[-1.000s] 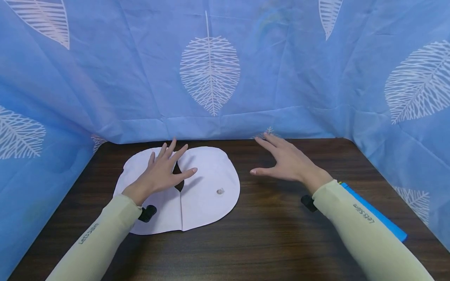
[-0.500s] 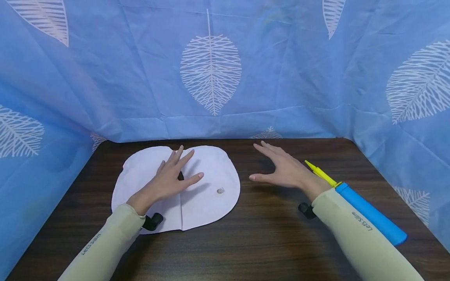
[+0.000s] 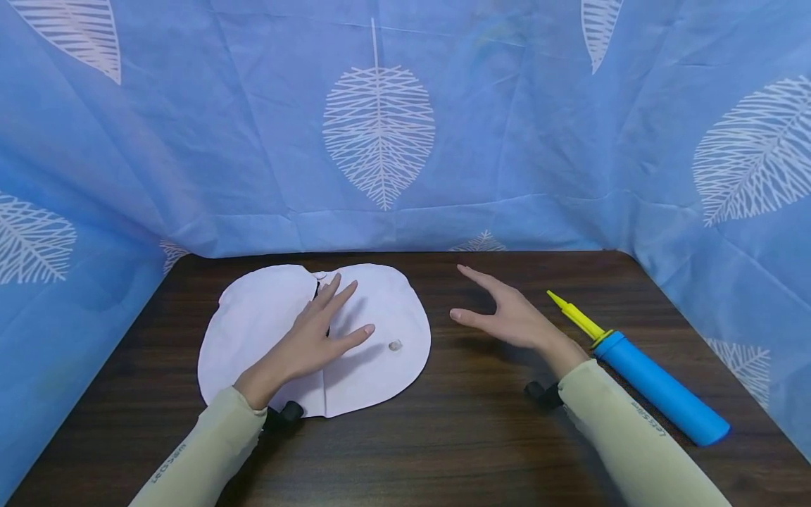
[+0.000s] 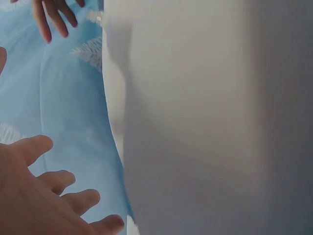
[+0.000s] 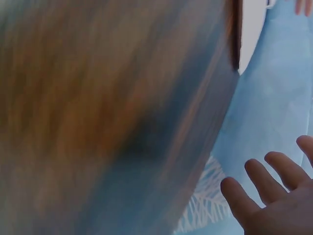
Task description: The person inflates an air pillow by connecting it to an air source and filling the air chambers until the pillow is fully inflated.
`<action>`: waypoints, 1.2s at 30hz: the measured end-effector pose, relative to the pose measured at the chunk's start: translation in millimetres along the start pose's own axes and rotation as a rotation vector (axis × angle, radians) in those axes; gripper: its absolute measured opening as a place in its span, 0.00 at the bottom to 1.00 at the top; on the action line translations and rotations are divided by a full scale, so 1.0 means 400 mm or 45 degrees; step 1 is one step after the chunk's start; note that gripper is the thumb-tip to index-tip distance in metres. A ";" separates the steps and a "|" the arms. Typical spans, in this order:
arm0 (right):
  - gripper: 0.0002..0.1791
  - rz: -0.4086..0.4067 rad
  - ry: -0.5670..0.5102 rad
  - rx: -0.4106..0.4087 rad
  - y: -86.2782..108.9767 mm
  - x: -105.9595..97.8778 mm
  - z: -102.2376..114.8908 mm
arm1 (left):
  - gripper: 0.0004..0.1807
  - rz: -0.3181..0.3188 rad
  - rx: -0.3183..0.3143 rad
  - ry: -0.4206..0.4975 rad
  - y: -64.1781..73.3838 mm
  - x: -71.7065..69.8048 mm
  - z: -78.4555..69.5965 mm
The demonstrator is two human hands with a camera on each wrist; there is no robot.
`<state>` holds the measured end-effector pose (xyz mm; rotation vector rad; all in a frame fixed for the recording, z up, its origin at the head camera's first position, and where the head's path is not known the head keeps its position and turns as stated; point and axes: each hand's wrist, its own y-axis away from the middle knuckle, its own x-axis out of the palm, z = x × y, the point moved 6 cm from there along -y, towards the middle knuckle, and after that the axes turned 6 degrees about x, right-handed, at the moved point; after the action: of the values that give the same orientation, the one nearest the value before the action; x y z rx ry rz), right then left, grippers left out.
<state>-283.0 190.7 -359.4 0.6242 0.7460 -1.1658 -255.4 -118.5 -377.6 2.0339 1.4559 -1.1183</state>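
Left hand: fingers spread, above white sheet. Right hand: fingers extended, over table. Head view, from right hand: sheet at nine o'clock, pump at four.

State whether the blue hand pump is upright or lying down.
Lying down: the blue hand pump rests along its length on the wood-grain table, its yellow nozzle at the far end.

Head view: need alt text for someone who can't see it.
A person's left hand hovers, empty, over a flat white piece on a dark table; the right hand, also empty, hovers right of it. A blue cylinder with a yellow nozzle lies near the right sleeve; blue leaf-print cloth hangs behind.
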 end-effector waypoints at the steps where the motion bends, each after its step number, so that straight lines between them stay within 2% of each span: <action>1: 0.44 0.001 -0.055 0.013 0.001 0.005 -0.004 | 0.48 -0.003 0.001 0.015 0.002 0.005 -0.002; 4: 0.40 0.020 -0.238 0.020 0.005 0.025 -0.013 | 0.46 -0.001 -0.019 0.069 0.009 0.017 -0.003; 8: 0.36 0.065 -0.464 -0.025 0.006 0.052 -0.024 | 0.44 -0.018 -0.028 0.150 0.017 0.026 -0.002; 11: 0.34 0.087 -0.581 -0.030 0.004 0.064 -0.034 | 0.43 -0.037 -0.024 0.200 0.020 0.031 0.003; 18: 0.34 0.089 -0.684 0.036 0.004 0.079 -0.055 | 0.43 -0.118 -0.048 0.362 0.030 0.035 0.028; 23: 0.31 0.079 -0.760 0.134 0.011 0.094 -0.086 | 0.33 -0.193 -0.024 0.569 0.031 0.035 0.056; 26: 0.30 0.063 -0.812 0.133 0.017 0.101 -0.105 | 0.28 -0.198 -0.038 0.664 0.032 0.040 0.071; 30: 0.31 0.056 -0.843 0.094 0.019 0.103 -0.111 | 0.27 -0.193 -0.074 0.718 0.035 0.050 0.090; 36: 0.30 0.039 -0.830 0.086 0.014 0.094 -0.110 | 0.25 -0.202 -0.053 0.731 0.026 0.047 0.091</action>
<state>-278.1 204.2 -415.7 0.2745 0.1421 -1.2707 -256.8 -136.8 -415.6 2.3583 1.9121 -0.5602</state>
